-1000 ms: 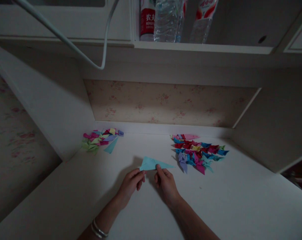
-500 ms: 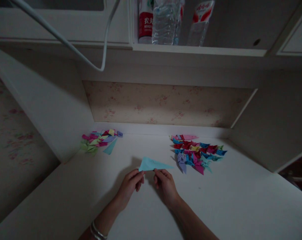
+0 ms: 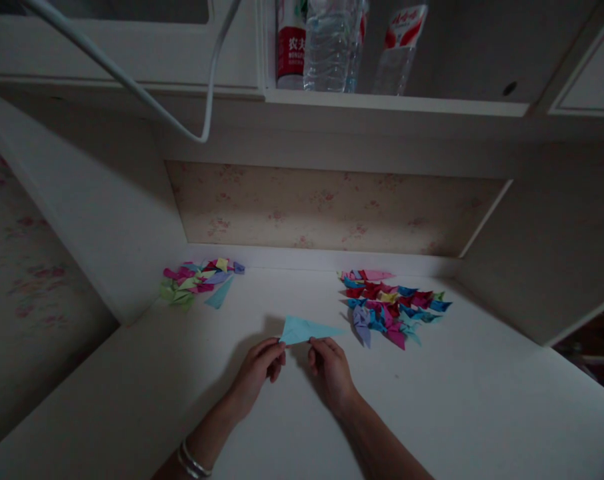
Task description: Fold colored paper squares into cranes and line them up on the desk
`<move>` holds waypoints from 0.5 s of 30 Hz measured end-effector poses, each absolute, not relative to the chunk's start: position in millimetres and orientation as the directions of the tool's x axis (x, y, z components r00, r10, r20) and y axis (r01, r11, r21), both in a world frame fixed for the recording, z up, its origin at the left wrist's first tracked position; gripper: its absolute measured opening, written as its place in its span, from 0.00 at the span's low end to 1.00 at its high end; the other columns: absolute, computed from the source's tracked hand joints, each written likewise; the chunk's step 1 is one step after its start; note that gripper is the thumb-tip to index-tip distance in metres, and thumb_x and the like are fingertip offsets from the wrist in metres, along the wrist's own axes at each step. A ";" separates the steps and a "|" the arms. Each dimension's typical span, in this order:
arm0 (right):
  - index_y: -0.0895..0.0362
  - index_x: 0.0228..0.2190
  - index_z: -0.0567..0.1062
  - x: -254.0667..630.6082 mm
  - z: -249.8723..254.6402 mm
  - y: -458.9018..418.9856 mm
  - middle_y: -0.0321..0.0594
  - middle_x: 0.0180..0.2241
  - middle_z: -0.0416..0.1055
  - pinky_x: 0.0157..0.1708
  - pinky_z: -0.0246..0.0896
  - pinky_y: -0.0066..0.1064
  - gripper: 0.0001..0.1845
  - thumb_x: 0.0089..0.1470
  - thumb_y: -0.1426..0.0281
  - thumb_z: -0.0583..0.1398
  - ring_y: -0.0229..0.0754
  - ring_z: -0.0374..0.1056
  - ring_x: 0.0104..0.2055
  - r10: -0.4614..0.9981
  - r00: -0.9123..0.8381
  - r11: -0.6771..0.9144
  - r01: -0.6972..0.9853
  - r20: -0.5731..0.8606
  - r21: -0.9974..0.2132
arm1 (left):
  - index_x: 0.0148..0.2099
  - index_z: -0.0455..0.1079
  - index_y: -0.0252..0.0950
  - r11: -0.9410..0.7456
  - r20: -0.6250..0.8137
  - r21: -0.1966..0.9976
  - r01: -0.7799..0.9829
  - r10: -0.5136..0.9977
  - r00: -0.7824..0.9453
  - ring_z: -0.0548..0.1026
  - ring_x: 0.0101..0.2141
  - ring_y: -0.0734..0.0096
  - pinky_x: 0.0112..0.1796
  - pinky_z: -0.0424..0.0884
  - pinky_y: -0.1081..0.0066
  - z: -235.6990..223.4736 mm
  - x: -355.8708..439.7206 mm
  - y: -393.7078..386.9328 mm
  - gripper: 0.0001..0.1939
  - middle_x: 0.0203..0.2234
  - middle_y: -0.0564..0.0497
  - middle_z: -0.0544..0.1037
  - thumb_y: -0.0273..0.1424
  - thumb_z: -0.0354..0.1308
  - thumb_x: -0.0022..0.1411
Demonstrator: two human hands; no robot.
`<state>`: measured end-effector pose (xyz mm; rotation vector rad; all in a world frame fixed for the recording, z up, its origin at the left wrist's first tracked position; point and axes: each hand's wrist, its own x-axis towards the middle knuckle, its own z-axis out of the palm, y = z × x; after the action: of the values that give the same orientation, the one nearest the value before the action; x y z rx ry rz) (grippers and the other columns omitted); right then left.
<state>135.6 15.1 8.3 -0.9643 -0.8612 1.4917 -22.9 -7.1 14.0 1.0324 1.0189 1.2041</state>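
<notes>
A light-blue folded paper point(image 3: 307, 329), long and tapering to a point at the right, is held just above the white tabletop. My left hand point(image 3: 261, 365) pinches its wide left end between thumb and fingers. Along the lower edge, nearer the middle, my right hand point(image 3: 331, 368) grips it the same way, fingers curled. To the right lie rows of small folded paper pieces point(image 3: 395, 303) in red, blue, pink and purple. Another heap of folded paper pieces point(image 3: 202, 279) sits at the back left, with a light-blue paper piece point(image 3: 219, 293) beside it.
The white tabletop point(image 3: 302, 433) runs back to a low ledge and a flowered wall panel point(image 3: 302, 207). Overhead, a shelf point(image 3: 397, 105) holds several plastic bottles point(image 3: 327, 50). A white cable point(image 3: 132, 87) hangs at the upper left.
The light-blue paper is tilted slightly differently, its left end a little further right of my left fingertips. Both hands keep almost the same place and grip. The view has shifted slightly.
</notes>
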 end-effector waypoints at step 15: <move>0.55 0.16 0.64 133.5 14.5 11.6 0.31 0.13 0.62 0.15 0.43 0.26 0.19 0.44 0.57 0.63 0.31 0.51 0.14 0.991 -0.099 -0.119 -0.371 -0.088 -0.921 | 0.30 0.70 0.34 0.023 -0.031 0.995 -0.094 0.996 -0.082 0.56 0.17 0.79 0.19 0.51 0.77 7.6 -26.8 -4.3 0.16 0.14 0.59 0.61 0.43 0.59 0.55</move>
<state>133.5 11.6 14.5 -0.9521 -0.9216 1.5027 -26.8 -4.3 7.6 1.0801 1.2128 1.2925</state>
